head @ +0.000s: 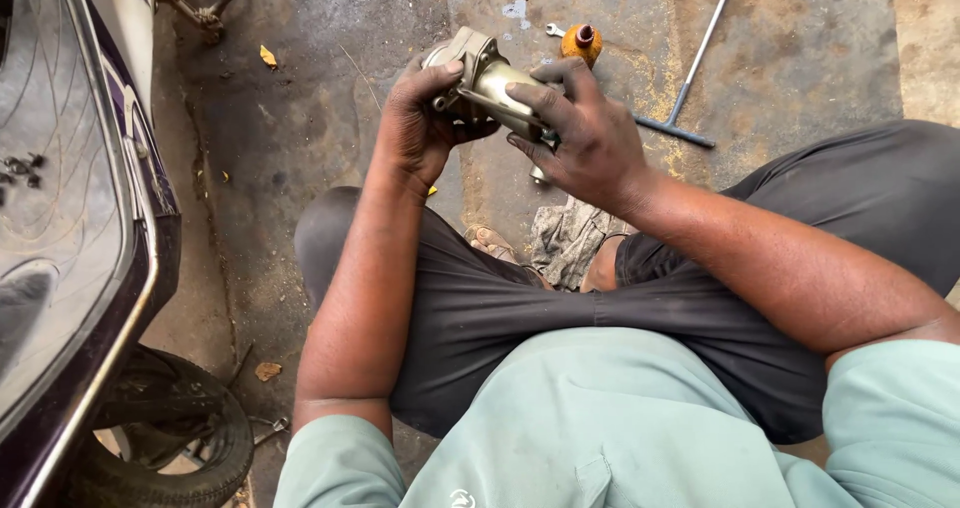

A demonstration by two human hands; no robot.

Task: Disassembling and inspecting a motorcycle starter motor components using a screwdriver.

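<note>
Where both hands grip, the metal part (cylindrical) is half hidden.

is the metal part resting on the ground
No, both the left hand and right hand hold the metal part up above the concrete floor.

The floor is rough grey concrete, stained dark with oil and dusted with sandy patches toward the far right corner. Daylight falls evenly, with soft shadows. A scooter body fills the left edge, its tyre at the near left. A long T-handled wrench lies near the far edge, an orange oil can beside it, and dry leaves lie scattered about.
</note>
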